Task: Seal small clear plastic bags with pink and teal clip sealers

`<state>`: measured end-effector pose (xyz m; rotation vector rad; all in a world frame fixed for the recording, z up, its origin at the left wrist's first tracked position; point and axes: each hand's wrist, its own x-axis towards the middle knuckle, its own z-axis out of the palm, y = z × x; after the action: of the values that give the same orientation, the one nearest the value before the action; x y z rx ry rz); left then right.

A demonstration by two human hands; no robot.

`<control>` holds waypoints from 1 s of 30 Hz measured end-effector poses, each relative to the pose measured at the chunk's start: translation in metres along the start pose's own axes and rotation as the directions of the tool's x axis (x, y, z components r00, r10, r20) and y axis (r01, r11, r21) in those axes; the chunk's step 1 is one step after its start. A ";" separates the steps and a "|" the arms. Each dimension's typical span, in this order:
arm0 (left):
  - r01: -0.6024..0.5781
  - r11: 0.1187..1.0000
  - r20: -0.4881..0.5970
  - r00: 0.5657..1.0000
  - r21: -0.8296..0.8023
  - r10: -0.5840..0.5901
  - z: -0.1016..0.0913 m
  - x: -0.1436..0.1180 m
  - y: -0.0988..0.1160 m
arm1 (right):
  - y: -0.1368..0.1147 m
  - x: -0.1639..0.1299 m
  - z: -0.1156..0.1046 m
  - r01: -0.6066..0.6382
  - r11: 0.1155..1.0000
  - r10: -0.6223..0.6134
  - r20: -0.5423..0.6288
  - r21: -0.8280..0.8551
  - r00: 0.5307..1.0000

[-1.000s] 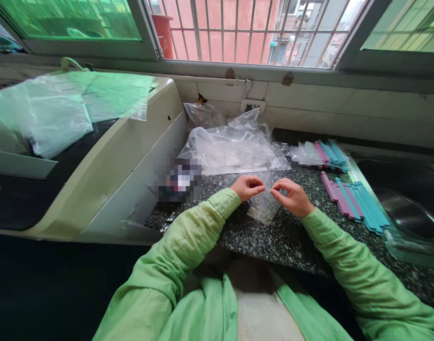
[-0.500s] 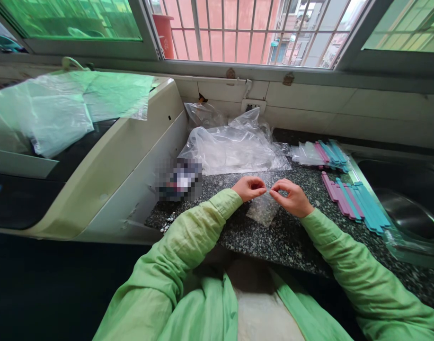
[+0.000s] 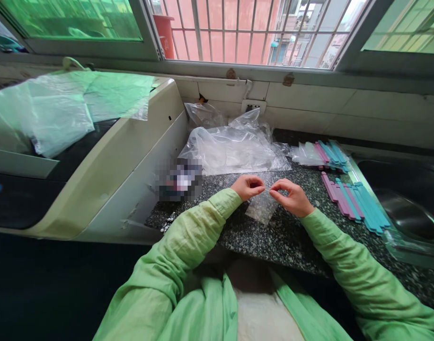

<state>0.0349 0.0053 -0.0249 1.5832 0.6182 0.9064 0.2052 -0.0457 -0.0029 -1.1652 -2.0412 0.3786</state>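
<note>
The left hand (image 3: pixel 250 187) and right hand (image 3: pixel 290 196), fingertips nearly meeting, each seem to pinch the top edge of a small clear bag (image 3: pixel 261 211), just in front of the large plastic bag (image 3: pixel 236 150). The film will likely prove very light, limp and slippery, easily creased or torn; its two edge layers offer the best hold, between thumb and index finger. It looks transparent and flat, dark speckled countertop (image 3: pixel 284 241) showing through. Right of the large plastic bag lie pink and teal strips (image 3: pixel 370 208).
</note>
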 end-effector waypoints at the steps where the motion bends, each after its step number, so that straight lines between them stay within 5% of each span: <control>1: 0.000 1.000 -0.012 1.000 -0.011 -0.001 -0.001 0.000 0.000 | 0.000 0.000 -0.001 0.000 1.000 0.000 -0.011 0.002 1.000; 13: 0.018 0.998 -0.044 0.999 -0.066 -0.021 -0.001 0.001 0.001 | 0.000 0.000 -0.003 0.043 0.997 -0.047 -0.054 -0.062 0.997; 30: 0.055 0.995 0.057 0.997 -0.085 -0.050 -0.001 0.001 -0.004 | -0.001 0.000 -0.001 0.054 0.996 -0.057 -0.037 -0.075 0.998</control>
<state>0.0352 0.0078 -0.0288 1.5029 0.5723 0.8370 0.2055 -0.0463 -0.0016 -1.1481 -2.0640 0.2532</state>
